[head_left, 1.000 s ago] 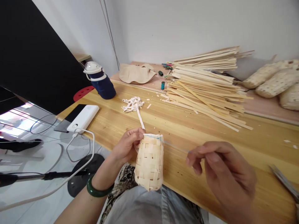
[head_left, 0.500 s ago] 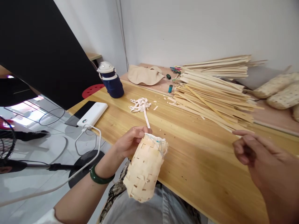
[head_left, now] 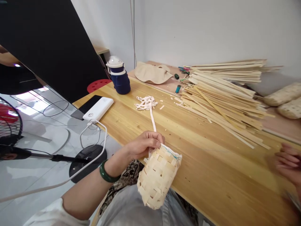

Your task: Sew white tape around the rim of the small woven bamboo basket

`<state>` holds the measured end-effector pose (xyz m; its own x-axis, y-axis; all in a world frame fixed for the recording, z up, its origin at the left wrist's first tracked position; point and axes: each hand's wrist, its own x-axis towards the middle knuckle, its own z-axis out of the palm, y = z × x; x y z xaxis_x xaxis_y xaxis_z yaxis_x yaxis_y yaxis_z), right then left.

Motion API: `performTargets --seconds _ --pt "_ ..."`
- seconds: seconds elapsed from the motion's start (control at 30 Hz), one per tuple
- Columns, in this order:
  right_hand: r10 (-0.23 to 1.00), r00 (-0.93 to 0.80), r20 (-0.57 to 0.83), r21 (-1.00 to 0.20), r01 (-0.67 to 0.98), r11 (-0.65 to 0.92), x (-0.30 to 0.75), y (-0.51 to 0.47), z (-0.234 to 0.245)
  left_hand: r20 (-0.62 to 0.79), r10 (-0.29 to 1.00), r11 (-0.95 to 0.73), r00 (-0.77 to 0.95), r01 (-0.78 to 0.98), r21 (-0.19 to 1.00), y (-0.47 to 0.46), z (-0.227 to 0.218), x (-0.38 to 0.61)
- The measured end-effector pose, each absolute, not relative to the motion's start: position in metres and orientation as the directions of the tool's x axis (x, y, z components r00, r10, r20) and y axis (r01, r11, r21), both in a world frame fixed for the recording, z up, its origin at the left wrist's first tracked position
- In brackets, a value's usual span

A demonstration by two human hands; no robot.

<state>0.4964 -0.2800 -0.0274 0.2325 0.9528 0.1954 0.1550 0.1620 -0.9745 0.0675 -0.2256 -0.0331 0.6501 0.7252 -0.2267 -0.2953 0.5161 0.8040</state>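
a small weaving workshop, by its look

here the left hand (head_left: 147, 144) grips a woven basket (head_left: 161, 177) by a wooden table (head_left: 211, 175); beyond that grip i see heaped white tape (head_left: 147, 103), a teal thread spool (head_left: 178, 89) and, farther right, piled flat strips (head_left: 223, 100), with more woven pieces (head_left: 283, 94) past them.

Near four o'clock, the person's bare right hand (head_left: 289, 158) is showing blurred and is being cut by the view's edge, so its grip is escaping a clear reading; at its six, a silver metal blade (head_left: 293, 199) is smearing too. Toward six, the pale woven wood-strip basket (head_left: 160, 177) is hiding some fingertips of the bare left hand (head_left: 144, 145); the thin blue thread (head_left: 174, 155) along its rim is fading beyond tracing toward four. At nine, the black wire-caged fan (head_left: 10, 136) is being cropped.
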Motion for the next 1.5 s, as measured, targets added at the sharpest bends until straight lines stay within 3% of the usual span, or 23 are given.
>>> performTargets --seconds 0.07,0.17,0.27,0.3,0.4,0.67,0.8,1.0,1.13,1.2,1.3,1.37,1.5 --pt "0.939 0.334 -0.078 -0.997 -0.013 -0.078 0.469 -0.273 -0.021 -0.242 0.719 0.521 0.651 -0.274 0.809 -0.225 -0.033 0.068" --pt "0.914 0.329 -0.237 -0.971 -0.101 -0.216 0.411 -0.273 -0.012 -0.244 0.734 0.511 0.634 -0.279 0.813 -0.223 -0.034 0.069" --pt "0.916 0.29 -0.277 -0.961 -0.097 -0.26 0.351 -0.285 -0.005 -0.253 0.764 0.494 0.594 -0.286 0.821 -0.224 -0.035 0.071" --pt "0.926 0.263 -0.271 -0.961 -0.016 -0.277 0.334 -0.292 -0.002 -0.257 0.776 0.487 0.576 -0.288 0.825 -0.224 -0.036 0.072" --pt "0.962 0.231 -0.148 -0.957 0.213 -0.198 0.291 -0.309 0.004 -0.27 0.805 0.467 0.529 -0.285 0.837 -0.227 -0.036 0.073" --pt "0.987 0.132 0.096 -0.837 0.547 0.008 0.258 -0.318 0.007 -0.339 0.826 0.448 0.45 -0.16 0.88 -0.237 -0.019 0.074" --pt "0.971 -0.001 0.238 -0.643 0.749 0.158 0.26 -0.318 0.004 -0.404 0.81 0.463 0.424 -0.041 0.885 -0.242 -0.012 0.076" --pt "0.855 -0.186 0.484 -0.224 0.918 0.326 0.26 -0.318 0.002 -0.454 0.8 0.467 0.392 0.067 0.882 -0.247 -0.004 0.081" --pt "0.823 -0.326 0.465 -0.068 0.914 0.4 0.263 -0.311 -0.001 -0.447 0.811 0.442 0.379 0.106 0.891 -0.247 -0.003 0.084" --pt "0.847 -0.31 0.431 -0.151 0.901 0.406 0.265 -0.307 -0.001 -0.465 0.8 0.463 0.378 0.103 0.88 -0.247 -0.004 0.084" --pt "0.955 -0.108 0.277 -0.537 0.806 0.247 0.27 -0.304 0.001 -0.505 0.781 0.514 0.369 0.081 0.854 -0.245 -0.007 0.083" --pt "0.987 0.015 0.161 -0.723 0.683 0.107 0.273 -0.305 0.003 -0.511 0.778 0.532 0.366 0.049 0.845 -0.243 -0.009 0.082" --pt "0.991 0.086 0.104 -0.809 0.587 0.034 0.275 -0.313 0.004 -0.471 0.793 0.523 0.387 -0.037 0.851 -0.242 -0.012 0.081"
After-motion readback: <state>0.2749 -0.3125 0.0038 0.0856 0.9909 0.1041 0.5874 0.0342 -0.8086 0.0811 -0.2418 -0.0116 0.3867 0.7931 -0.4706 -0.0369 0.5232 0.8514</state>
